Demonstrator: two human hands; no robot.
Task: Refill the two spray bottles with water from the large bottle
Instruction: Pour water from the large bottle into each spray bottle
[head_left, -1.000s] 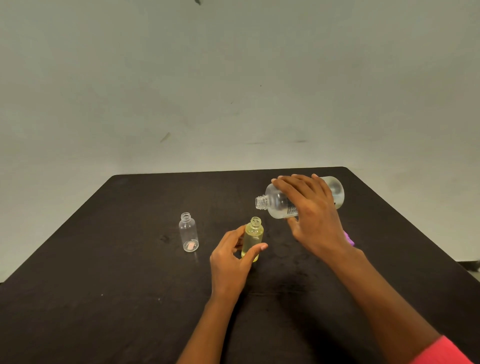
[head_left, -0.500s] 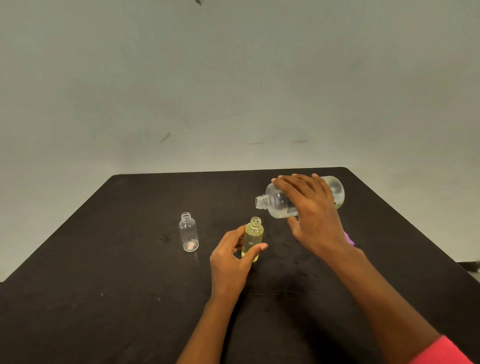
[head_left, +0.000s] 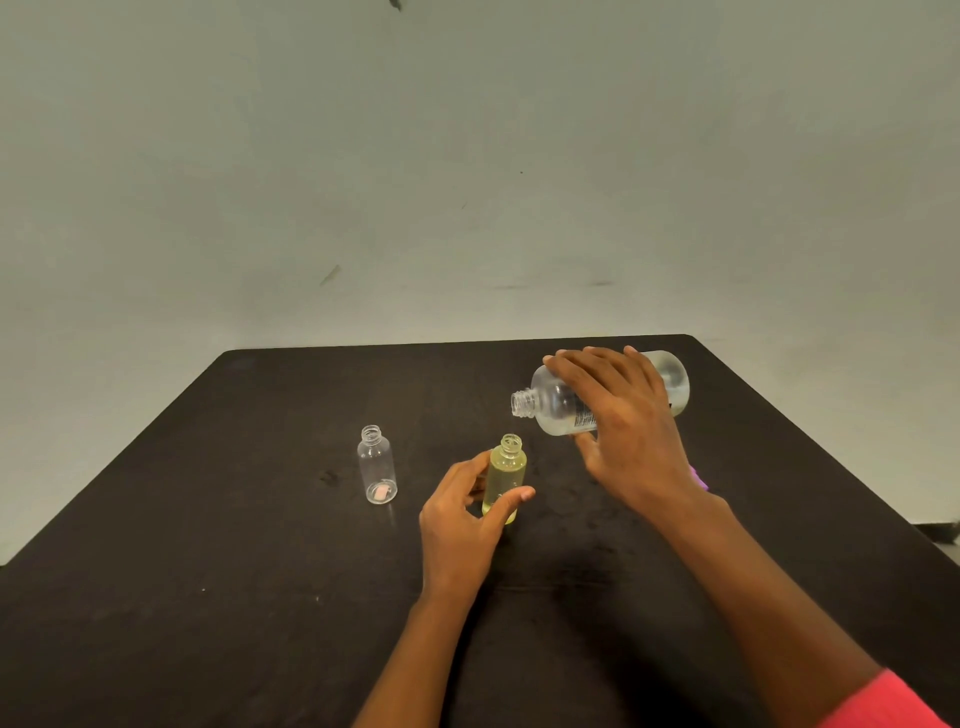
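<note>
Dark table, pale wall behind. Three bottles, all uncapped.

Right hand: wrapped over large bottle from above, fingers spread across top of body, thumb underneath near label. Bottle held off the table, tipped close to horizontal, mouth pointing left, base toward far right corner. Clear liquid inside, pooled along lower side. Mouth sits up and just to right of small yellow bottle's neck, not touching, not directly over it. No stream visible betw. the two.

Left hand: closed round yellow spray bottle, thumb on near-right side, fingers on left side, palm below/behind. Bottle upright on table, filled w/ yellowish liquid nearly to shoulder, threaded neck clear above the fingers.

Clear spray bottle: upright, well to left of left hand, apart from both hands, untouched. Looks empty; small pinkish patch at bottom, can't tell what.

Purple bit peeking out behind right wrist, mostly hidden, can't identify.

Pink sleeve at bottom right corner on right arm. Left forearm bare.
</note>
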